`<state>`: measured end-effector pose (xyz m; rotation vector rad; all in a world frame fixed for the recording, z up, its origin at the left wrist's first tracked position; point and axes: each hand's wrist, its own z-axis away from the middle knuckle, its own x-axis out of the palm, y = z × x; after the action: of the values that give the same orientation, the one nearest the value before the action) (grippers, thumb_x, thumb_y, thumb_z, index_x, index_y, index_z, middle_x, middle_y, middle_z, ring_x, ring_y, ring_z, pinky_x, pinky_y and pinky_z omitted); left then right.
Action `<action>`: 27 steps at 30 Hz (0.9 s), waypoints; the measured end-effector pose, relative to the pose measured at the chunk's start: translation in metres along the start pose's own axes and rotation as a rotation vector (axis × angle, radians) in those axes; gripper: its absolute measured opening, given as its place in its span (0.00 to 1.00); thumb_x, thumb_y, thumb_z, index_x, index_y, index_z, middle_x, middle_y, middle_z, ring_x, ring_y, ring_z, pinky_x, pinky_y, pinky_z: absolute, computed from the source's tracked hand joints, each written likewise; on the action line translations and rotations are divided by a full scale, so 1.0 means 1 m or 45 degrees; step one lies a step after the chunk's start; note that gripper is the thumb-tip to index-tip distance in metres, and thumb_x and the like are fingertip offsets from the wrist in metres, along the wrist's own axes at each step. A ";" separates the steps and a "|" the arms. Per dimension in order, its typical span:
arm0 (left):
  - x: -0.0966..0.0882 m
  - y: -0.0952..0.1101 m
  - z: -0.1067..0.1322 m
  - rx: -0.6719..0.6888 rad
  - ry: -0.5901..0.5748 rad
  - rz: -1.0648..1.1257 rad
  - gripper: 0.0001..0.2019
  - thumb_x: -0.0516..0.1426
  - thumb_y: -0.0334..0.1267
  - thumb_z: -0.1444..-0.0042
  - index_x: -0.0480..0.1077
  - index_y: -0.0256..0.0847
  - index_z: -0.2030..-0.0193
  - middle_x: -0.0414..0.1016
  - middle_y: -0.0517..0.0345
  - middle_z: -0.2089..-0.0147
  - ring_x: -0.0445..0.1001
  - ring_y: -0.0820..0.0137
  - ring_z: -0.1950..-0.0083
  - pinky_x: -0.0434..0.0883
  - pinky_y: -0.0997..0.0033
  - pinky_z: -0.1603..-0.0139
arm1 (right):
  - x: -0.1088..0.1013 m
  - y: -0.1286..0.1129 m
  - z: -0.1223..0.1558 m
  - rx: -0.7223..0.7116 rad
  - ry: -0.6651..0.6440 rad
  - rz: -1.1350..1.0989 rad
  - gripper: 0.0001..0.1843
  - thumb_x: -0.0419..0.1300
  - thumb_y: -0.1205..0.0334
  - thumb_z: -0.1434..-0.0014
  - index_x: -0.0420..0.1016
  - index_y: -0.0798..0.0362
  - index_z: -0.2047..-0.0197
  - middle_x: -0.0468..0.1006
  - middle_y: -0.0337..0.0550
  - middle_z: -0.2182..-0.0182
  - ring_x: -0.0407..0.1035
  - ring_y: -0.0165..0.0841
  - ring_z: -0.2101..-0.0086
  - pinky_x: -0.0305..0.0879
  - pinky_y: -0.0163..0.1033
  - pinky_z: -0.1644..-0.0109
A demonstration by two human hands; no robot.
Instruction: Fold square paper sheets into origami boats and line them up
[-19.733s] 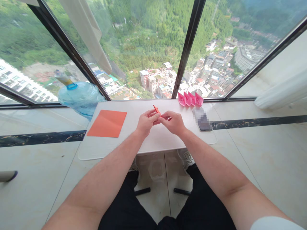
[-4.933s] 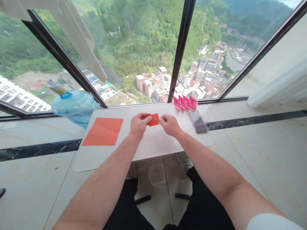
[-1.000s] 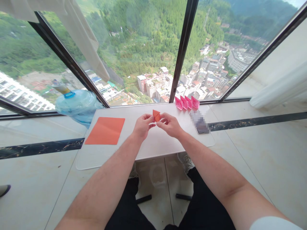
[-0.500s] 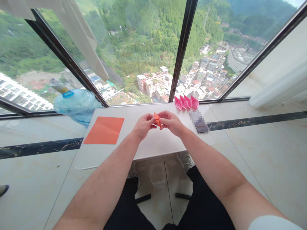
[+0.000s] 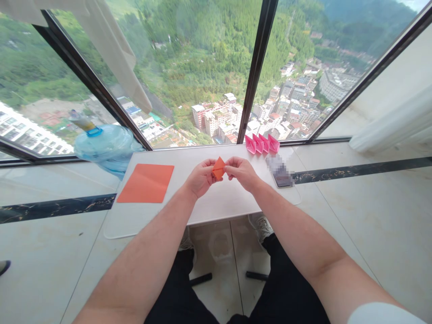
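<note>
A small folded orange paper piece (image 5: 218, 168) is pinched between my two hands just above the white table (image 5: 216, 204). My left hand (image 5: 200, 177) grips its left side with thumb and fingers closed. My right hand (image 5: 240, 172) pinches its right side. The piece shows a pointed top. A flat stack of orange paper sheets (image 5: 146, 183) lies on the table to the left of my hands.
Several pink folded paper pieces (image 5: 262, 144) stand in a row at the table's far edge. A phone (image 5: 281, 173) lies right of my hands. A blue water jug (image 5: 102, 145) lies by the window at the left. Black window frames rise behind the table.
The orange piece has been turned and spread between my fingers, so a broader pointed face shows. Both hands stay in about the same place above the table.
</note>
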<state>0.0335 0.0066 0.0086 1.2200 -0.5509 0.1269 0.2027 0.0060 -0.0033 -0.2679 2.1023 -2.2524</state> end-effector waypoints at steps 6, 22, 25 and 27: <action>-0.002 0.001 0.002 -0.055 -0.044 0.040 0.12 0.62 0.37 0.55 0.70 0.39 0.63 0.75 0.56 0.67 0.75 0.68 0.66 0.75 0.68 0.68 | 0.001 -0.003 0.001 0.005 0.017 0.031 0.08 0.66 0.61 0.54 0.72 0.53 0.71 0.74 0.34 0.77 0.64 0.25 0.78 0.62 0.33 0.74; 0.001 -0.004 -0.003 0.061 0.188 -0.049 0.16 0.65 0.28 0.64 0.70 0.37 0.65 0.77 0.58 0.72 0.76 0.70 0.71 0.74 0.66 0.65 | 0.007 -0.002 0.001 -0.002 0.134 0.217 0.07 0.63 0.61 0.56 0.69 0.52 0.72 0.69 0.32 0.78 0.63 0.26 0.76 0.61 0.33 0.75; 0.001 -0.006 -0.004 0.120 0.256 -0.056 0.15 0.65 0.28 0.65 0.69 0.37 0.67 0.75 0.60 0.75 0.73 0.73 0.74 0.68 0.72 0.71 | 0.009 0.000 0.002 -0.045 0.070 0.281 0.11 0.64 0.61 0.56 0.69 0.52 0.68 0.72 0.33 0.74 0.66 0.28 0.73 0.61 0.33 0.73; 0.001 -0.007 -0.004 0.132 0.264 -0.060 0.14 0.65 0.29 0.65 0.69 0.37 0.68 0.75 0.59 0.75 0.73 0.73 0.74 0.68 0.72 0.71 | 0.011 0.001 0.002 -0.053 0.044 0.292 0.12 0.64 0.61 0.57 0.69 0.52 0.67 0.73 0.34 0.71 0.67 0.28 0.73 0.62 0.34 0.72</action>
<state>0.0380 0.0079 0.0022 1.3015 -0.3383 0.2417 0.1926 0.0019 -0.0032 0.0117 2.0774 -2.0991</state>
